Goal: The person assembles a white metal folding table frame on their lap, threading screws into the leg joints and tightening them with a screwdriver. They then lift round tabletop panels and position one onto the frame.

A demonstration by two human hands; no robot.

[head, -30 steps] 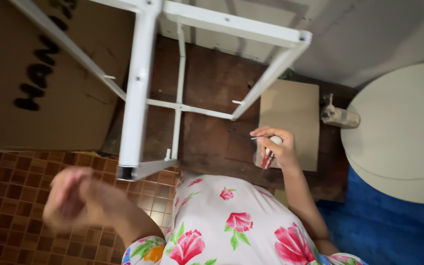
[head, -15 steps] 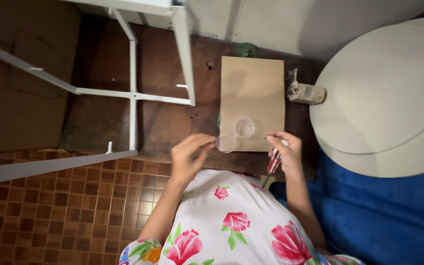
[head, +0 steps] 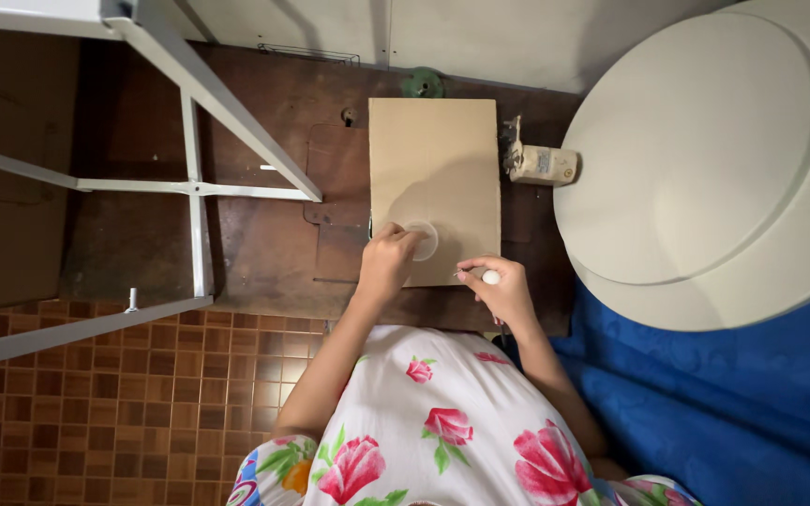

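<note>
Here | left hand (head: pixel 386 264) pinched a disc (head: pixel 423 240) onto the card (head: pixel 435 178) | right hand (head: pixel 502 289), just beside, closed on a pen (head: pixel 489 277) | step: likely tracing the disc; needs steady hold.

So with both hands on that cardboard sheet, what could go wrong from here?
The left hand presses a small round disc near the cardboard sheet's near edge, so the sheet might slide on the dark wooden top. The right hand grips a thin white-tipped tool close to the left fingers and could nick them.
</note>
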